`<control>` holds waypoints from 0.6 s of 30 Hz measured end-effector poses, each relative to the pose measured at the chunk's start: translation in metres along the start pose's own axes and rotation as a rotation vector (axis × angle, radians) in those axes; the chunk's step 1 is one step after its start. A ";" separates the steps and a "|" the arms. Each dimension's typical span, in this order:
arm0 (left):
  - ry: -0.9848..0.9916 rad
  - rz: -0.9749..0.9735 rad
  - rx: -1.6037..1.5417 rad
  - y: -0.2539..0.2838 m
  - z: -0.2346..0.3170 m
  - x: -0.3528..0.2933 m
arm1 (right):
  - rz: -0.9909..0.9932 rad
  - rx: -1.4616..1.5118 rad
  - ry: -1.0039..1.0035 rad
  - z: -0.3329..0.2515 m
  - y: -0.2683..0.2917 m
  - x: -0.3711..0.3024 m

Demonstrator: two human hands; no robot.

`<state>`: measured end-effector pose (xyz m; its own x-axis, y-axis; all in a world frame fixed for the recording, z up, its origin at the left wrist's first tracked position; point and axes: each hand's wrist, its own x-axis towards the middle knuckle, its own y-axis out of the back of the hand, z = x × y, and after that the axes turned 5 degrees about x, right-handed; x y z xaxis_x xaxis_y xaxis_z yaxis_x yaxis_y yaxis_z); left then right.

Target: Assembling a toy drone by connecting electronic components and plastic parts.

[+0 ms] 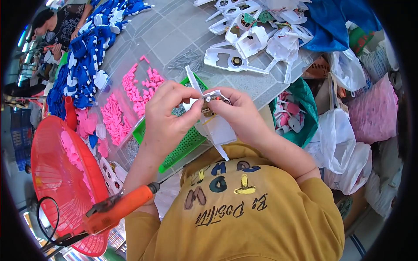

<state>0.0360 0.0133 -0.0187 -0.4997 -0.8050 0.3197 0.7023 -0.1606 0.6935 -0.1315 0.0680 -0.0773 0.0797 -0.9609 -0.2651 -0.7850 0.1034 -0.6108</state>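
Note:
A white plastic toy housing [219, 129] with long thin arms is held up over the table's near edge. My right hand [244, 114] grips its upper part, thumb lying across the inside, where brownish parts, a small red bit and a yellow strip show. On the other side my left hand [164, 114] has thumb and forefinger closed at the housing's edge. Whatever lies between those fingertips is too small or hidden to make out. Beneath both hands stands a green perforated basket [185, 147] with small metal pieces, perhaps screws, inside, partly covered by my left hand.
Pink plastic parts [116, 116] lie left of the basket, blue-and-white parts [82, 56] beyond. White housings [237, 61] and metal rods [186, 61] lie farther off. An orange electric screwdriver [119, 209] hangs by my left forearm, near a red basket [43, 161]. Bags [333, 135] crowd the right; another person [65, 24] sits far left.

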 end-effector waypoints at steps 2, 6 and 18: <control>-0.013 -0.024 -0.032 -0.003 -0.003 0.000 | -0.027 -0.133 -0.004 0.002 0.002 -0.001; 0.022 -0.027 -0.055 -0.008 -0.003 0.001 | -0.065 -0.075 0.004 0.003 -0.001 -0.001; 0.140 0.082 -0.034 -0.025 -0.004 -0.007 | 0.022 0.047 -0.017 0.005 -0.008 -0.004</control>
<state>0.0242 0.0209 -0.0405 -0.3667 -0.8873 0.2796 0.7557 -0.1088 0.6458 -0.1222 0.0722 -0.0754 0.0735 -0.9537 -0.2916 -0.7571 0.1369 -0.6388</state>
